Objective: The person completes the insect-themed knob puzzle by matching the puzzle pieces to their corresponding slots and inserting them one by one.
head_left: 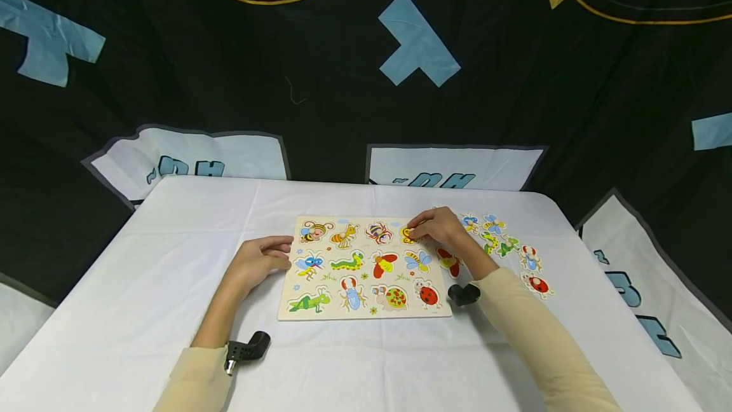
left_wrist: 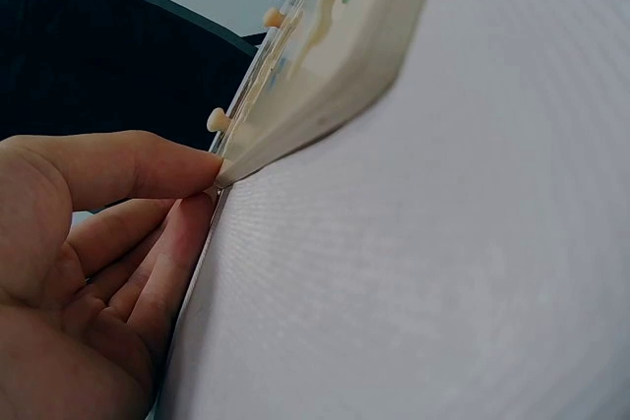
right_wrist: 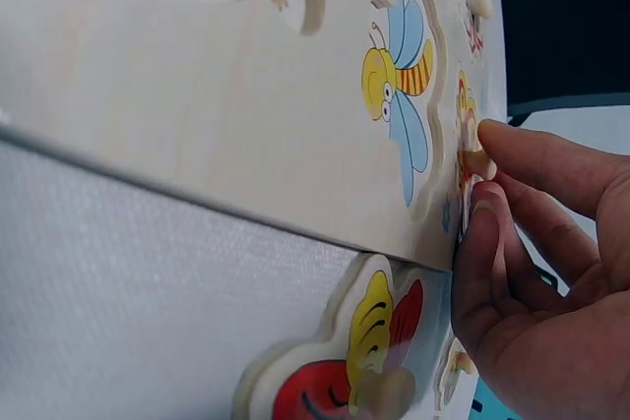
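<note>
A wooden insect peg puzzle board (head_left: 332, 316) lies on the white table. My left hand (head_left: 255, 264) pinches its left edge between thumb and fingers; in the left wrist view, a small wooden knob (left_wrist: 218, 120) stands just above the thumb. At the board's far right corner, my right hand (head_left: 439, 226) pinches the knob (right_wrist: 479, 164) of a yellow butterfly piece (head_left: 405, 235), partly hidden by the fingers. This piece is at the butterfly's place; whether it sits flush I cannot tell. Just right of the board lies a loose red-and-yellow winged insect piece (head_left: 448, 261).
More loose pieces lie right of the board, among them a ladybug (head_left: 536, 283), a stag beetle (head_left: 530, 258), a grasshopper (head_left: 507, 245) and a blue-winged insect (head_left: 493, 224). A black printed cloth (head_left: 332, 94) hangs behind the white-covered table (head_left: 320, 367).
</note>
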`<state>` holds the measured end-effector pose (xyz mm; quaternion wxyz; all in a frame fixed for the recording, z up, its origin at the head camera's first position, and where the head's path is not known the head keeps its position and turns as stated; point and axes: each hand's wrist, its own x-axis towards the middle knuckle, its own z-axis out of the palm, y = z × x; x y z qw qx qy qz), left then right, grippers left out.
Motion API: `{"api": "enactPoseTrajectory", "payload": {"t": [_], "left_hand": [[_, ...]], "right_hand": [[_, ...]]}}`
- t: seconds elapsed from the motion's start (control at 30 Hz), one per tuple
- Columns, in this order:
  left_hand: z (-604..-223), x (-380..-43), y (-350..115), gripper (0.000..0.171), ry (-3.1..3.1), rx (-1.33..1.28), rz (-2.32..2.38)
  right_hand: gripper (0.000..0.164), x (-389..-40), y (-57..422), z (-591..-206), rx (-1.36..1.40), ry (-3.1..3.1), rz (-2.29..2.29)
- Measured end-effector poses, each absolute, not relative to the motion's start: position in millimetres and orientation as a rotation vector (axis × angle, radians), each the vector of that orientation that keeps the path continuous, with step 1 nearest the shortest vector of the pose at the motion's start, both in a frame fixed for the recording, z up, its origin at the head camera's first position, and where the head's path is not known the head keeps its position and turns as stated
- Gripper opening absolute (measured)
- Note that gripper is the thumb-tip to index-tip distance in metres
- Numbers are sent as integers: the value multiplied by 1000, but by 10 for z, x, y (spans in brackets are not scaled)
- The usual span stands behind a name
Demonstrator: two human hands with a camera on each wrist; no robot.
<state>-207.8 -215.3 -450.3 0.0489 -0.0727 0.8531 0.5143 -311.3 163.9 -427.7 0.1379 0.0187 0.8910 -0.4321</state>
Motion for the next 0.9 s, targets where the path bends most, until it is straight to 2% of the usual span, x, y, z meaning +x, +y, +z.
{"api": "enactPoseTrajectory", "payload": {"t": [0.43,0.9], "left_hand": [[-4494,-2073,-2142,57,2606,-222,1558],[-4509,-2080,-2140,57,2627,-236,1548]], "right_hand": [[34,-3136,1870,-4148,93,2620,-1315],[39,-3196,2189,-4014,190,2604,-1343]]}}
